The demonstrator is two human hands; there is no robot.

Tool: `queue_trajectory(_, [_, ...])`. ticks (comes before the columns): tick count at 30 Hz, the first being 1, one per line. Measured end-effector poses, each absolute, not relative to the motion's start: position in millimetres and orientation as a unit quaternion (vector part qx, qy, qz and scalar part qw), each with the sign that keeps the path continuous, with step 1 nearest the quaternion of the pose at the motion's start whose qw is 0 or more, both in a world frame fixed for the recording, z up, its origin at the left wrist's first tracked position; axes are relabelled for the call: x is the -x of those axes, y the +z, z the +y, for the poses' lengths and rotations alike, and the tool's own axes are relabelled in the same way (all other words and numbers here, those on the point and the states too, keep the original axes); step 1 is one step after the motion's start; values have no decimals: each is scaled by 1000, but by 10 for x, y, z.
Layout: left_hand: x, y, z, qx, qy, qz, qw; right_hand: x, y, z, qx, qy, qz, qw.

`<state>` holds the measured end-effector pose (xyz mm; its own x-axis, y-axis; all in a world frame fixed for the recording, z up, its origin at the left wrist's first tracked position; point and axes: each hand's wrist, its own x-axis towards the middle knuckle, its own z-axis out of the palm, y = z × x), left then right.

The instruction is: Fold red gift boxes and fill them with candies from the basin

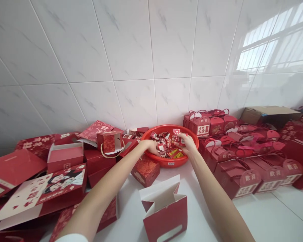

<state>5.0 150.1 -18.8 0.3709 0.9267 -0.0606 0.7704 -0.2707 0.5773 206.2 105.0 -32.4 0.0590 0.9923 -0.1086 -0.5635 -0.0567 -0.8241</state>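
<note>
A round red plastic basin (pixel 171 163) stands against the wall with many wrapped candies (pixel 164 143) in it. My left hand (pixel 151 146) reaches over the basin's left rim into the candies; its fingertips are hidden among them. Over the basin's right side, my right hand (pixel 187 143) is closed on small red-and-white candy packets (pixel 176 134). Nearer to me, between my forearms, a red paper gift box (pixel 166 216) stands upright with its white-lined top open. A closed red patterned box (pixel 146 170) lies just in front of the basin, by my left forearm.
Red boxes, some open, are heaped on the left, among them a small one with a rope handle (pixel 111 143). Rows of closed red gift boxes with cord handles (pixel 244 174) fill the right. A cardboard box (pixel 270 114) sits behind them. The tiled wall (pixel 131 97) bounds the back.
</note>
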Motion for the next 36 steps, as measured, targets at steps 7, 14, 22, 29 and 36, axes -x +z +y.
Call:
queue_trajectory(7, [-231,-378,1382,-764,203,538,292,-2033,-288,991,381,618,-282,627])
queue_trajectory(14, [-240,-269,1298,-683,355,490,410,-2023,-254,975,382,617,-275,631])
queue_trajectory(22, [-224,-243,1236,-587,442,446,512,-2016,-250,976,378,629,-286,616])
queue_trajectory(29, [-264,-236,1168,-577,484,428,499,-2008,-223,896,365,649,-319,587])
queue_trajectory(36, [-401,-228,1247,-644,457,422,444,-2019,-246,930,370,606,-299,637])
